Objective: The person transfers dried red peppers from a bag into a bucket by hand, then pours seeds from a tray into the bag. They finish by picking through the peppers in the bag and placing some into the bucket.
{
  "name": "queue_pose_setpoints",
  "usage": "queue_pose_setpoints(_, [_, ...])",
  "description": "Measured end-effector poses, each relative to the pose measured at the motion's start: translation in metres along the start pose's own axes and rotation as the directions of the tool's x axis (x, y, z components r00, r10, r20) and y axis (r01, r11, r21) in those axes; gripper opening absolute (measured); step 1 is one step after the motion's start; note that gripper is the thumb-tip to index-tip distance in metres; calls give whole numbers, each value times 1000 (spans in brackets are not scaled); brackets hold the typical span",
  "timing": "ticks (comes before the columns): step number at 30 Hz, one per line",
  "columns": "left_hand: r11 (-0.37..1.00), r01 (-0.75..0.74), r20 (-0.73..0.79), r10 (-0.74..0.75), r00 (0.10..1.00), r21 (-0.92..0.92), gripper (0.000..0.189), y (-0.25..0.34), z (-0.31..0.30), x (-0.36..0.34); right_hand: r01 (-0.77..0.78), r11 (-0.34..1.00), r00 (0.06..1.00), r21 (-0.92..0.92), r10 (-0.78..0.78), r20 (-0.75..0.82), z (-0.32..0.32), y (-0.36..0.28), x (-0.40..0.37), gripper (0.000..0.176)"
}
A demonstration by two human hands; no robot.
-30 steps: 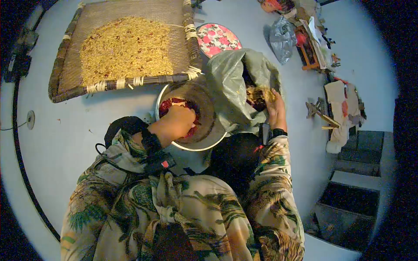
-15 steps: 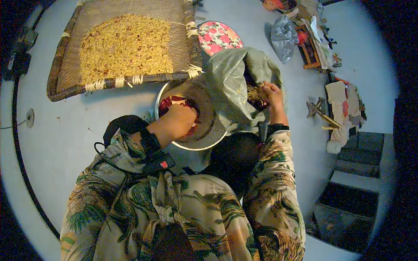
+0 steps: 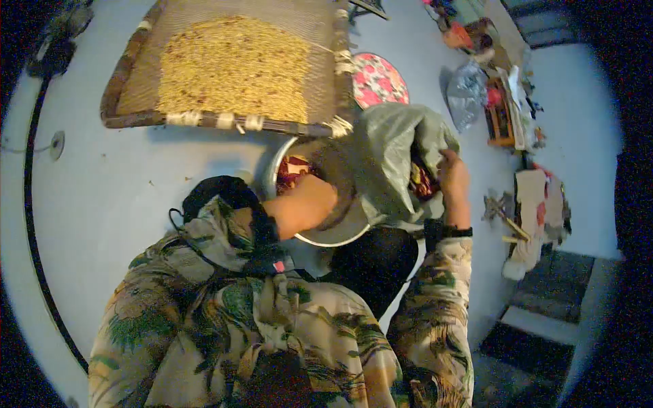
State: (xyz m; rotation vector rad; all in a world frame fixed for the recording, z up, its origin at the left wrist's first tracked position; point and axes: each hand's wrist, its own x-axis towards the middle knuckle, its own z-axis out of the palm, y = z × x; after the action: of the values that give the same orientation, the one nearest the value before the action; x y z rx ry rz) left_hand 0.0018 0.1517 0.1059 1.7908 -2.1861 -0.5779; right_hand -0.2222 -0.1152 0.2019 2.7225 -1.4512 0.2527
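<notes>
My left hand is closed and reaches down into a round metal basin. Its fingertips are hidden among dark red pieces that look like dried chillies. Beside and partly over the basin stands a grey-green woven sack, its mouth facing right. More dark red chilli-like pieces show inside that mouth. At the right rim of the sack, my right hand has its fingers bent together on the edge. That hand is somewhat blurred.
A wood-framed woven tray with yellow grain lies beyond the basin. Behind the sack is a round floral-patterned stool or lid. At right are a clear plastic bag, a wooden frame, cloth and dark steps.
The whole view has shifted, so things appear farther right. My right hand has moved from inside the sack's mouth to its right rim, and the mouth looks narrower. My left hand stays in the basin.
</notes>
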Motion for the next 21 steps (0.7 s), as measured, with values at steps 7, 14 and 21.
queue_pose_setpoints(7, [995,5,-33,-2,999,103,13,10,5,-4,234,864,968,446,-163,-192,-49,-137,43,24])
queue_pose_setpoints(14, [990,-5,88,-7,996,142,19,13,-25,-12,479,775,871,412,-477,-115,14,-297,84,41])
queue_pose_setpoints(21, [986,-31,85,18,996,161,21,9,-28,-24,575,816,617,58,-480,624,135,-321,99,78])
